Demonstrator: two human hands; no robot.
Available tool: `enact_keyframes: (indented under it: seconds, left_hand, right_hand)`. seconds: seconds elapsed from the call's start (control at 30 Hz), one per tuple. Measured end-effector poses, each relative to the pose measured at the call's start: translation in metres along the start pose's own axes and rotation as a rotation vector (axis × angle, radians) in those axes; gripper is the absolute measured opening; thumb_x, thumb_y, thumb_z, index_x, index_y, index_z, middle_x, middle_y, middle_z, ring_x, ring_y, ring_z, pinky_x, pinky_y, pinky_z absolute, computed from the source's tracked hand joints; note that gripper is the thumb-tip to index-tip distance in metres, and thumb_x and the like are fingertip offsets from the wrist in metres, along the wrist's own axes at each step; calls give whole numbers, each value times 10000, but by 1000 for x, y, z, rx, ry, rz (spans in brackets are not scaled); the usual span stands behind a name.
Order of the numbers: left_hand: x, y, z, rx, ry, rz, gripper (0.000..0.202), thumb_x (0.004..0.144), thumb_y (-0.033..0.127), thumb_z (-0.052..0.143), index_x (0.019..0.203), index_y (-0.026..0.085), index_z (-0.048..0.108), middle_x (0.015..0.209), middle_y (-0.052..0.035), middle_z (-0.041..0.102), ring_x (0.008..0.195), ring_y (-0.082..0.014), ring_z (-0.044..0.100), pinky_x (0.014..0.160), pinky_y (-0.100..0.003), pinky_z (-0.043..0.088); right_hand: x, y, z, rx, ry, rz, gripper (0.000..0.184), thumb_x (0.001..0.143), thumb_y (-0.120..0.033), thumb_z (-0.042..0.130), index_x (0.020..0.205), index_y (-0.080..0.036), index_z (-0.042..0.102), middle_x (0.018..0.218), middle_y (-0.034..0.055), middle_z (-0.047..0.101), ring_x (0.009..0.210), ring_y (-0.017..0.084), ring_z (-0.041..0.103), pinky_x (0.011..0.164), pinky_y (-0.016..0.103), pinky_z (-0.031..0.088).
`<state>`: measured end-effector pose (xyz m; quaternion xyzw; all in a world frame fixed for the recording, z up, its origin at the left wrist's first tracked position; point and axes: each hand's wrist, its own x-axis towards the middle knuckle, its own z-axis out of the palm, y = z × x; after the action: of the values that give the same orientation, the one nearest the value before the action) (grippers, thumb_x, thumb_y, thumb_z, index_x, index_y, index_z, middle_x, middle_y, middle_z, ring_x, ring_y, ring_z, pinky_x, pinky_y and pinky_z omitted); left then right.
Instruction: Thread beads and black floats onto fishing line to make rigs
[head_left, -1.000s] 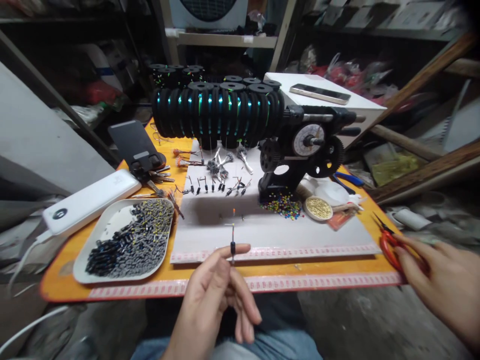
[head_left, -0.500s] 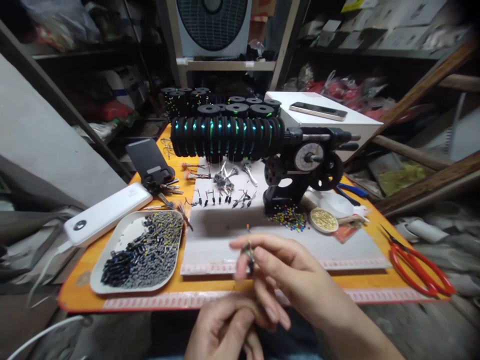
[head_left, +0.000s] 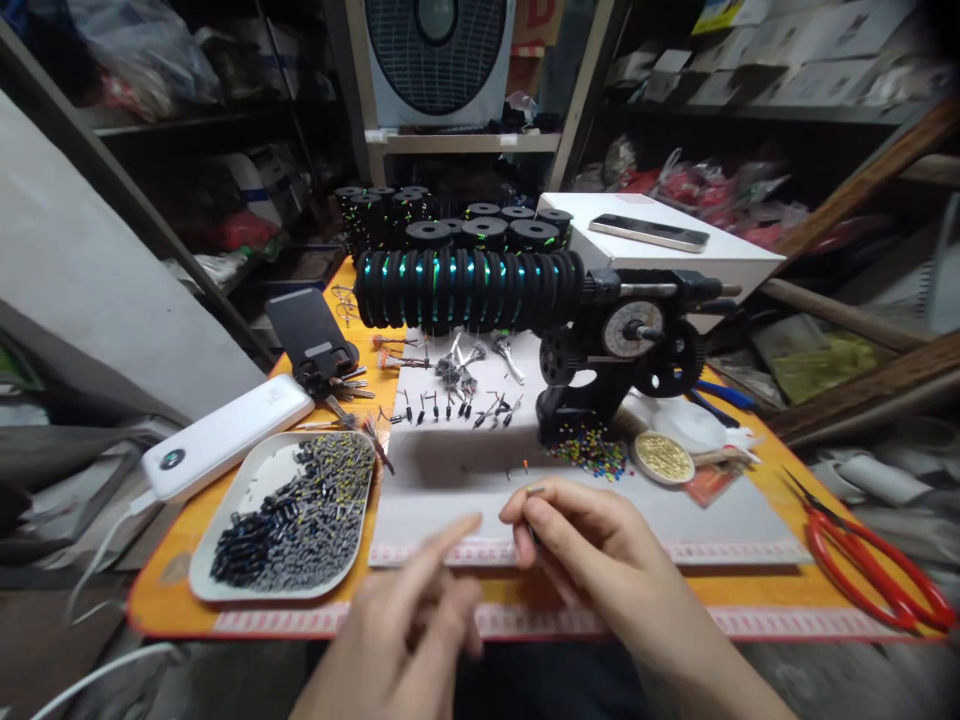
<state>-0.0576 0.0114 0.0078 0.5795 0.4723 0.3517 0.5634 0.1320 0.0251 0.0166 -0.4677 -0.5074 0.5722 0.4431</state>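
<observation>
My right hand (head_left: 581, 540) is closed in a pinch above the front of the white board (head_left: 435, 510). A small dark piece (head_left: 534, 535) shows between its thumb and fingers, mostly hidden by them. Beside it, on the left, my left hand (head_left: 412, 620) is slightly blurred, its index finger stretched out and the others loosely bent; nothing shows in it. A tiny orange-tipped piece (head_left: 526, 467) stands on the board just beyond my right fingertips. Farther back, several small black pieces with thin stems (head_left: 448, 408) lie in a row.
On the left, a white tray (head_left: 202, 570) holds small black and grey tubes, near a white power bank (head_left: 225, 435). A black winding machine (head_left: 622, 350) carries spools (head_left: 469, 290). Coloured beads (head_left: 592, 452), a dish of gold beads (head_left: 664, 458) and red-handled scissors (head_left: 870, 560) lie to the right.
My left hand has come away from beneath my right hand, moving left with its index finger extended. My right hand has tightened its pinch. The view has shifted slightly.
</observation>
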Motion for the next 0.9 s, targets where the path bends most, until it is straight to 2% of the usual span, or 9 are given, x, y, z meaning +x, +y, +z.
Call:
enact_keyframes:
  seconds: [0.1, 0.17, 0.27, 0.37, 0.43, 0.53, 0.63, 0.8, 0.9]
  left_hand:
    - [39, 36, -4, -27, 177, 172, 455, 977, 371, 573, 1399, 203, 575, 646, 15, 644, 424, -97, 541, 399, -184, 414]
    - [70, 52, 0, -53, 148, 244, 457, 967, 331, 586, 1392, 165, 553, 649, 22, 645, 427, -96, 550, 417, -195, 434]
    - [109, 62, 8, 13, 131, 291, 330, 966, 304, 572, 1222, 103, 627, 650, 13, 644, 425, -94, 563, 419, -203, 429]
    - [126, 62, 8, 70, 154, 329, 231, 960, 270, 570, 1081, 112, 687, 563, 40, 596, 393, -91, 525, 431, -216, 411]
    - [123, 60, 5, 113, 193, 361, 178, 941, 267, 608, 964, 132, 722, 565, 34, 585, 437, -97, 523, 470, -226, 414]
    - [105, 56, 1, 155, 269, 436, 144, 916, 277, 662, 866, 166, 739, 800, -23, 643, 600, -105, 558, 571, -234, 441]
    - [81, 51, 0, 47, 154, 462, 140, 945, 313, 643, 906, 206, 725, 977, -26, 656, 539, -54, 469, 512, -207, 394]
    - [46, 39, -1, -324, -173, 163, 196, 981, 400, 590, 1060, 234, 659, 687, 13, 684, 399, -25, 286, 376, -155, 207]
    - [26, 28, -1, -391, -228, -33, 296, 976, 452, 576, 1144, 218, 644, 635, 25, 642, 367, -10, 281, 367, -151, 176]
  right_hand:
    - [3, -5, -6, -402, 67, -162, 325, 1034, -388, 492, 871, -176, 678, 734, 5, 668, 609, 114, 594, 542, 208, 440]
    - [4, -6, -7, -539, 81, -238, 320, 1048, -344, 458, 874, -184, 674, 743, 10, 694, 683, 142, 650, 627, 232, 480]
    - [5, -4, -6, -597, 87, -277, 313, 1052, -323, 447, 875, -191, 669, 726, 8, 706, 684, 153, 674, 646, 241, 494]
    - [6, 0, -9, -670, 117, -314, 253, 1038, -298, 477, 924, -196, 678, 768, 16, 731, 693, 162, 686, 658, 253, 503]
    - [9, 2, -13, -737, 149, -338, 196, 1017, -257, 513, 949, -193, 686, 852, 40, 744, 756, 182, 690, 706, 281, 507]
    - [15, 4, -20, -854, 206, -367, 162, 985, -218, 544, 959, -184, 701, 950, 87, 709, 898, 245, 660, 792, 354, 501]
    - [20, 5, -24, -950, 244, -381, 172, 981, -220, 543, 978, -185, 712, 957, 99, 658, 926, 268, 628, 804, 393, 505]
    - [20, 6, -27, -1022, 293, -421, 199, 989, -210, 532, 1100, -158, 688, 989, 112, 647, 934, 277, 636, 795, 411, 529]
    - [10, 5, -28, -1021, 357, -476, 265, 995, -197, 523, 1222, -114, 631, 1015, 138, 648, 925, 270, 643, 784, 402, 537]
